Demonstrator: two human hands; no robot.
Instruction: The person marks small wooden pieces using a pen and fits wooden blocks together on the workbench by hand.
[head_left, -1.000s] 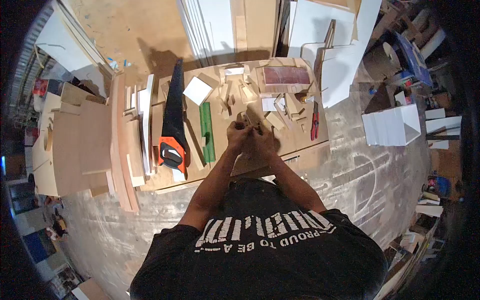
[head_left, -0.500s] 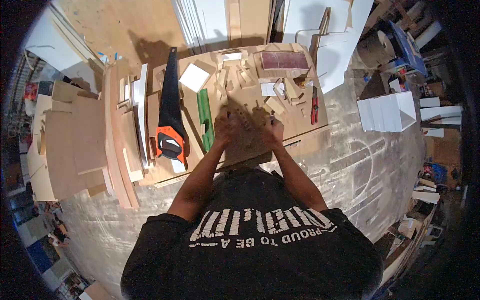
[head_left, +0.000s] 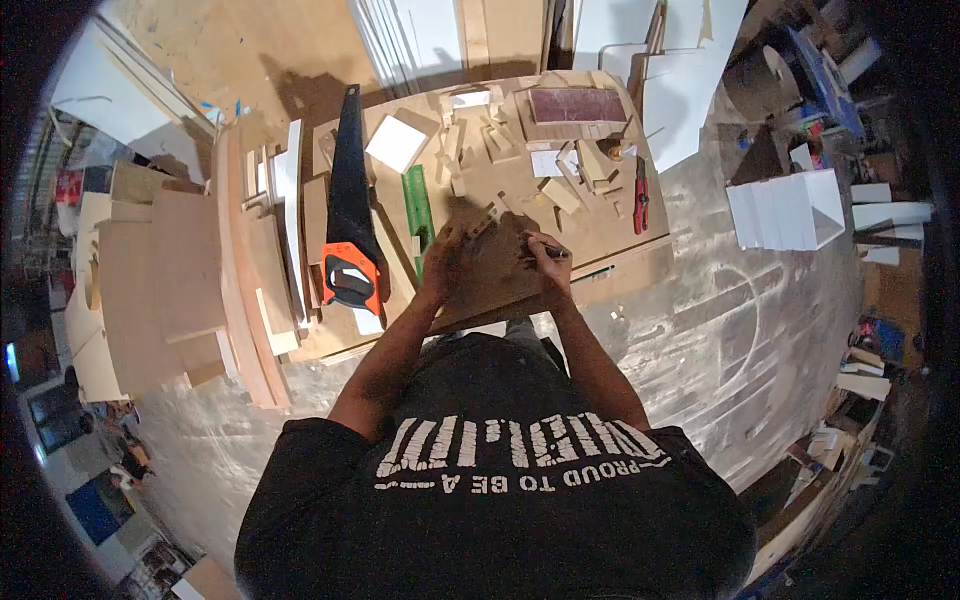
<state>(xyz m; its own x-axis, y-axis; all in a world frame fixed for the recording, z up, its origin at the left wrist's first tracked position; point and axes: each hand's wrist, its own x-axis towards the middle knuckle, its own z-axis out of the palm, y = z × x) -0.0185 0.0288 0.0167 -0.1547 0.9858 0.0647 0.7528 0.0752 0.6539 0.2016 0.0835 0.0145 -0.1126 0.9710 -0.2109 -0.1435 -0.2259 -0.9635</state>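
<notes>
My left hand [head_left: 448, 262] is over the shadowed front part of the workbench, its fingers closed at the lower end of a small wooden strip [head_left: 489, 217]. Shadow hides part of that grip. To its right, my right hand [head_left: 552, 262] is closed around a dark, thin pen-like stick [head_left: 557, 253]. A green straight strip [head_left: 417, 208] lies just left of my left hand. Beyond my right hand sits a small light wooden block [head_left: 560, 195].
A handsaw [head_left: 350, 235] with an orange handle lies at the left, beside stacked boards [head_left: 240, 260]. Red-handled pliers [head_left: 640, 198] rest at the right edge. A white square [head_left: 396, 143], wood offcuts [head_left: 498, 140] and a dark red sanding block [head_left: 577, 105] lie farther back.
My right hand has drawn back slightly toward me and turned, showing the pen-like stick more clearly. The small wooden strip now tilts up and right from my left hand. The view has shifted slightly.
</notes>
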